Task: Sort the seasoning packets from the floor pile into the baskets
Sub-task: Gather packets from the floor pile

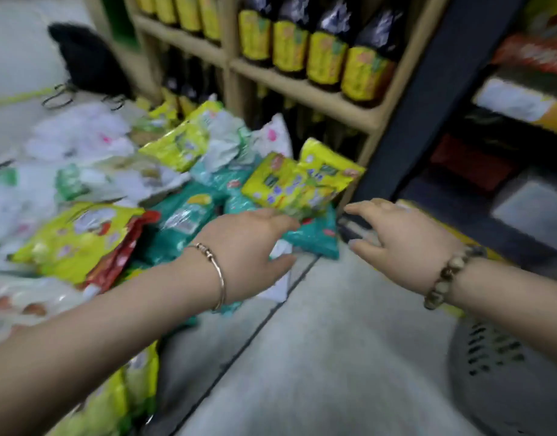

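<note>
Your left hand (pixel 248 247) is at the yellow packet's (pixel 296 184) lower edge, fingers touching it, thumb spread below. Too blurred to tell if it grips. Right hand (pixel 396 243) is just right of the packet, fingers spread, holding nothing. The packet pile (pixel 182 215) is on the floor (pixel 333 341), left of both hands.

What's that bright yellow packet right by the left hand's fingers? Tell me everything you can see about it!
The yellow packet is a shiny, crinkly plastic pouch, yellow-green with blurry purple, green and red print. It lies tilted on teal packets at the pile's right edge, overlapping a second yellow packet, close to the wooden shelf. The left hand reaches its lower edge; blur hides whether it grips.
</note>
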